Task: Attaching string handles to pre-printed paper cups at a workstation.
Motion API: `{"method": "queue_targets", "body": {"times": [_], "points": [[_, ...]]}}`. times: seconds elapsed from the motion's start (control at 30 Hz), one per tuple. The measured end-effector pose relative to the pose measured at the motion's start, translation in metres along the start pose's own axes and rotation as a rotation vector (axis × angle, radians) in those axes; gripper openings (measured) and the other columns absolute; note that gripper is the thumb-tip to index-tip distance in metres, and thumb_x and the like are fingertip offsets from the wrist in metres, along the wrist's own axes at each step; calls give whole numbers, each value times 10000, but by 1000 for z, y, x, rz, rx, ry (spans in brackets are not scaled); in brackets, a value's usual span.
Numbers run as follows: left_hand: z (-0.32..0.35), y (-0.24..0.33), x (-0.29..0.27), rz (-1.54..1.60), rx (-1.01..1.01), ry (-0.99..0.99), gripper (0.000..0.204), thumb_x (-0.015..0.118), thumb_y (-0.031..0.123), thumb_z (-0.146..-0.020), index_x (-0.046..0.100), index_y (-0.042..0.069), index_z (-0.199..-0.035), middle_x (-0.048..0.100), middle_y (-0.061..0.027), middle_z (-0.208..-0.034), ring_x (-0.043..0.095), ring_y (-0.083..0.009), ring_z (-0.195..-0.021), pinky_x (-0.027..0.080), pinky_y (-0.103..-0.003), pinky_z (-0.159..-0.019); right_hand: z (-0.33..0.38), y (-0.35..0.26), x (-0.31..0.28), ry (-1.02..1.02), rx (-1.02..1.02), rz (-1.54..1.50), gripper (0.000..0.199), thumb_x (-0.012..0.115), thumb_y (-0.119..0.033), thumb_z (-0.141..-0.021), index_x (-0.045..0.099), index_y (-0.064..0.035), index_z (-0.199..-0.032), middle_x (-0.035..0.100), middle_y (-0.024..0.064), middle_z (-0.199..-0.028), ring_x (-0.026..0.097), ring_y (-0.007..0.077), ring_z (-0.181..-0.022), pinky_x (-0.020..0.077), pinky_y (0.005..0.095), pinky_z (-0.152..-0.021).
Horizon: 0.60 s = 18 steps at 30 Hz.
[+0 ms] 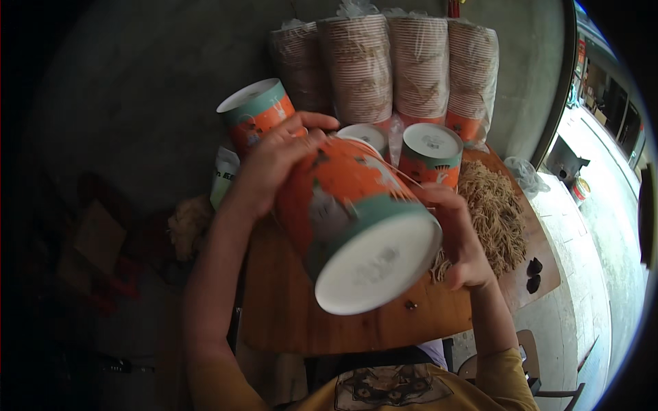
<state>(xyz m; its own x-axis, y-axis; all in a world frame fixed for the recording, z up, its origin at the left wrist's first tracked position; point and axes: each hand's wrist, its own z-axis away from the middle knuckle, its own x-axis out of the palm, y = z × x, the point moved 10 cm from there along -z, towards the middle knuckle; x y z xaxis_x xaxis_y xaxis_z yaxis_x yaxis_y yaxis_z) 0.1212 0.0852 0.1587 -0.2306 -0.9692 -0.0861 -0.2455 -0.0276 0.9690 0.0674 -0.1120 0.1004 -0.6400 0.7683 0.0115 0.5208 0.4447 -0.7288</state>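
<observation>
A large orange and teal paper bucket (343, 205) is tilted over the table, its round white base turned toward me. My left hand (274, 161) grips it at the far upper end, fingers bent over the rim. From that rim a thin light cord (399, 171) runs along the bucket's right side to the fingers of my right hand (458, 229). Those fingers are curled on the cord beside the base; their tips are partly hidden. A heap of tan cords (490, 212) lies on the table just right of my right hand.
Similar buckets stand upside down beyond: one on the left (250, 103), one on the right (432, 147), another partly hidden between. Several tall plastic-wrapped stacks of buckets (356, 68) line the wall. Dark sunglasses (534, 275) lie near the right edge of the wooden table (288, 301).
</observation>
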Motion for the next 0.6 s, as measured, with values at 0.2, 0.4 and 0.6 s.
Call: {"method": "queue_targets", "body": {"times": [0.2, 0.4, 0.6], "points": [[-53, 96, -157, 20, 550, 284, 342, 577, 251, -925, 540, 22, -1177, 608, -89, -1075, 580, -150, -1019, 447, -275, -901, -147, -4, -2, 460, -152, 67, 363, 630, -227, -878, 547, -9, -1155, 617, 54, -946, 570, 103, -833, 481, 235, -715], [-3, 107, -113, -588, 1025, 243, 1007, 674, 582, -772, 154, 85, -1477, 372, -174, -1409, 336, -278, -1332, 258, -435, -1105, -296, 64, -22, 309, -51, 121, 424, 607, -337, -877, 580, 11, -1118, 612, 55, -946, 581, 132, -841, 472, 260, -753], [-15, 48, -196, -387, 579, 504, 1139, 778, 511, -709, 25, 147, -1483, 371, -173, -1367, 475, -260, -1174, 429, -378, -975, -289, 105, -24, 213, 12, 543, 522, 597, -422, -888, 525, -15, -1206, 599, 109, -1101, 586, 179, -981, 497, 324, -832]]}}
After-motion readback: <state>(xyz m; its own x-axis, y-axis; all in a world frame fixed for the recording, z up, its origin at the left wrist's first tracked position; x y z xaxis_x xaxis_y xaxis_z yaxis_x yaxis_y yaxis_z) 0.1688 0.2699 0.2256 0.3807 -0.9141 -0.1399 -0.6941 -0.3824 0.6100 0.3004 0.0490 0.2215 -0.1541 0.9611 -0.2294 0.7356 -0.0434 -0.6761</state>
